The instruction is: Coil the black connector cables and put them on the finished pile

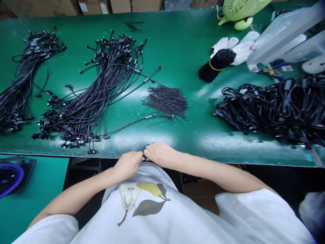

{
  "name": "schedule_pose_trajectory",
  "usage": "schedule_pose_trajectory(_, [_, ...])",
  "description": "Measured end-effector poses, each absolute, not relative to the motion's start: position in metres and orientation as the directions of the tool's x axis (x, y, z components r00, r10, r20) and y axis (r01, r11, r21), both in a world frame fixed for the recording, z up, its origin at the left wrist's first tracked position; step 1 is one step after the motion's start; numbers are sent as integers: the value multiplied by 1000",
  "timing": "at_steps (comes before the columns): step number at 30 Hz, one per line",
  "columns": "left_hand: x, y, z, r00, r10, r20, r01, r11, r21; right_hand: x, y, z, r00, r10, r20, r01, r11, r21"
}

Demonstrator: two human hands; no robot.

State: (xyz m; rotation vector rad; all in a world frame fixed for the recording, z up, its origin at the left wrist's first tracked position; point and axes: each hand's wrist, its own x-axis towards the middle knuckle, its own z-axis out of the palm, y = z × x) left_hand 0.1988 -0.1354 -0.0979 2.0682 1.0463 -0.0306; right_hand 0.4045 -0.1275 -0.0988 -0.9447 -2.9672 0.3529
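Hands, left hand [129, 165] and right hand [159, 154], meet with curled fingers at the near edge of the tabletop [182, 44], any grasp hidden; black strips [167, 100] and cables [106, 79] lie beyond. Keeping both hands close should steady them.

- Here's the left forearm [88, 190], slanting up and inward!
- Over on the other side, the right forearm [210, 169] reaches across, flatter.
- Left hand [129, 165]: back upward, fingers curled inward.
- Right hand [160, 154] curls too, just beside it, knuckles up, fingertips hidden!
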Motion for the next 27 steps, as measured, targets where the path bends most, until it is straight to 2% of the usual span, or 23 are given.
schedule_pose_trajectory(2, [194,-131,-101,609,718,-338,642,-196,741,420,-100,-98,-789,613,47,561,749,-351])
schedule_pose_trajectory(4, [185,-124,-104,505,803,-316,549,-16,836,436,-68,-102,-635,746,202,660,659,-360])
schedule_pose_trajectory(6, [173,-118,-107,390,872,-295,436,107,893,449,-40,-110,-500,807,314,774,580,-255])
schedule_pose_trajectory(7, [168,-116,-108,351,891,-289,390,141,910,453,-31,-116,-498,799,337,798,574,-182])
schedule_pose_trajectory(9, [160,-116,-110,317,902,-293,330,184,926,457,-19,-125,-581,746,325,776,628,-53])
schedule_pose_trajectory(12, [155,-121,-115,264,904,-336,264,268,927,456,-5,-122,-656,690,305,731,682,29])
schedule_pose_trajectory(17, [158,-124,-121,200,919,-341,143,317,938,428,65,-58,-702,627,338,707,669,227])
schedule_pose_trajectory(19, [159,-123,-122,199,923,-329,137,306,942,417,105,-30,-727,604,327,684,681,261])
schedule_pose_trajectory(21, [157,-123,-123,176,929,-324,84,314,946,420,135,-14,-689,662,297,724,652,226])
schedule_pose_trajectory(23, [153,-123,-125,154,930,-335,-4,339,941,437,143,-13,-559,785,266,827,551,112])
schedule_pose_trajectory(26, [150,-124,-129,158,917,-365,-50,377,925,486,116,-37,-319,937,142,937,334,-105])
schedule_pose_trajectory(27, [150,-124,-130,169,914,-369,-39,380,924,505,101,-49,-274,956,103,950,285,-127])
